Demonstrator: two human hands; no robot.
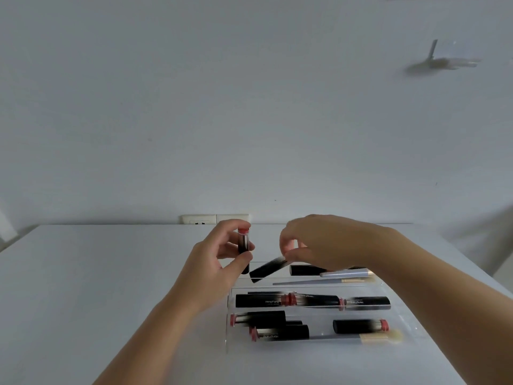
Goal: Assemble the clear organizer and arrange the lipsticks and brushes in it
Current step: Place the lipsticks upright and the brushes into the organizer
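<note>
Head view: left hand [219,262] grip pinching upright lipstick [244,250]; right hand [319,243] grip pinching tilted lipstick tube [268,269].

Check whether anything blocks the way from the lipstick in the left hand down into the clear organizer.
Nothing visible blocks it. The left hand holds the upright lipstick just left of the clear organizer. The organizer appears open on top, with lipsticks already lying in its rows. The right hand holds a tilted black tube nearby.

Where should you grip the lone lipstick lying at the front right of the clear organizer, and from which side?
Grip the lone lipstick across the middle of its black barrel, coming from above. It lies flat, red end pointing right, inside the clear organizer, whose walls block a side approach. Nothing lies against its long sides, so the fingers of a hand should fit either side.
</note>
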